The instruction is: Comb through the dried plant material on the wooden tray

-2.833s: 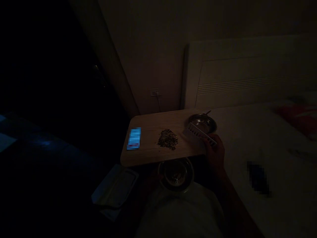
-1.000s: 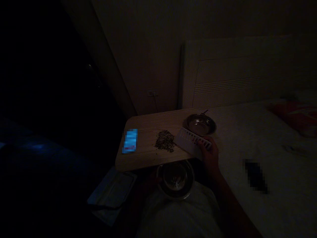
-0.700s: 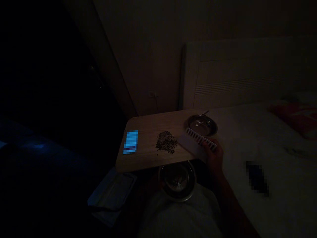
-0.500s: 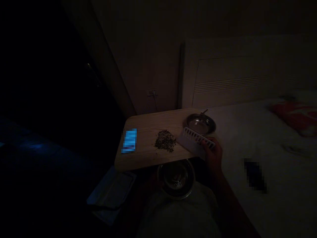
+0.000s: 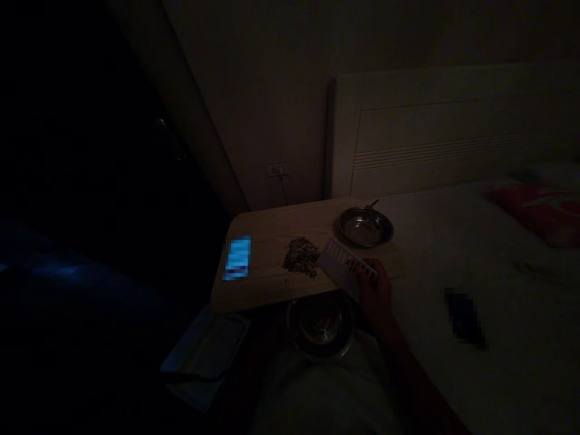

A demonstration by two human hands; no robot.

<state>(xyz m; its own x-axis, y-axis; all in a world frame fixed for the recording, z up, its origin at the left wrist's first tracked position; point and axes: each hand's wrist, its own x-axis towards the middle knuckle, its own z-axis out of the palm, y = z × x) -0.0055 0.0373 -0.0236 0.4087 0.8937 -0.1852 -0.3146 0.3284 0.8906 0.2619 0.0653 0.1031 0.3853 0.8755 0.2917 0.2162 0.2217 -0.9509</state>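
In dim light, a pile of small dark and pale seed-like bits (image 5: 301,256) lies on the light wooden tabletop (image 5: 267,284). My right hand (image 5: 377,290) is closed on a flat whitish plastic scraper (image 5: 342,266) with a row of slots along its upper edge. The scraper's left end is at the pile's right side. Below the table's front edge, a round metal bowl (image 5: 321,326) sits over my lap with a few small bits inside. My left hand (image 5: 284,331), very dark, is at the bowl's left rim and appears to grip it.
A second metal bowl (image 5: 366,227) stands at the table's back right, a thin handle behind it. A lit, blurred phone-like screen (image 5: 238,257) lies at left. A bed (image 5: 435,241) adjoins on the right. A pale box-like thing (image 5: 206,356) is lower left. A wall socket (image 5: 277,169) holds a plug.
My right hand has moved left and slightly toward me with the scraper, away from the second bowl's front and up to the pile. The bowl at my lap stays nearly in place.
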